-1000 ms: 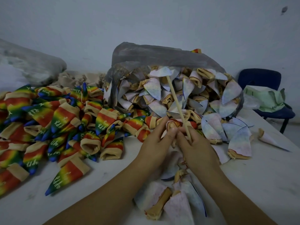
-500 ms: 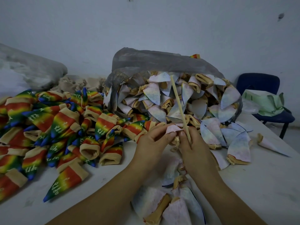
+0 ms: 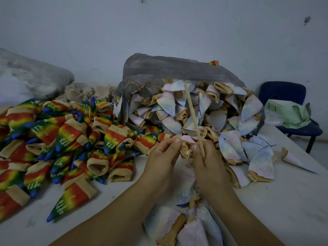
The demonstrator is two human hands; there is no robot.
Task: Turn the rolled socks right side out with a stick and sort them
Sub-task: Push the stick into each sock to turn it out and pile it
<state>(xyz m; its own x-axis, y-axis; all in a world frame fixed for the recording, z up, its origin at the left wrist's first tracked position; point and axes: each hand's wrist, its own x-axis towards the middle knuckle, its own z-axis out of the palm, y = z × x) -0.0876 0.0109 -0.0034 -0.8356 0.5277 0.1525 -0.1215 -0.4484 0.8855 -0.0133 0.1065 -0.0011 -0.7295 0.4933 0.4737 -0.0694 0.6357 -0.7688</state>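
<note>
head view looks down on your white table [image 3: 284,201], set against a pale wall. on your left a wide heap of rainbow socks [image 3: 62,139] covers the tabletop, cuffs tan, letters showing on the coloured side. behind it lies a grey sack [image 3: 35,77], and beside that a low mound of tan cloth [image 3: 85,91]. straight ahead a grey plastic bag [image 3: 168,68] lies on its side with its mouth toward you, and pale socks [image 3: 213,107], folded into cones, spill out of it onto the table. a blue chair [image 3: 282,91] stands past the table's right edge with a green bundle [image 3: 291,112] on its seat. a few more pale cones [image 3: 177,226] lie under your forearms, and one lone cone [image 3: 294,160] rests well apart to the right.

your left hand [image 3: 163,157] and right hand [image 3: 207,164] meet above the table in front of the bag. the right hand's fingers are curled round a thin wooden stick [image 3: 192,114], which rises tilted slightly left across the bag's mouth. between the two hands is the sock [image 3: 185,144], tan and pale pink, bunched just left of the stick; your left fingertips pinch its top edge and your right thumb presses its other side.
</note>
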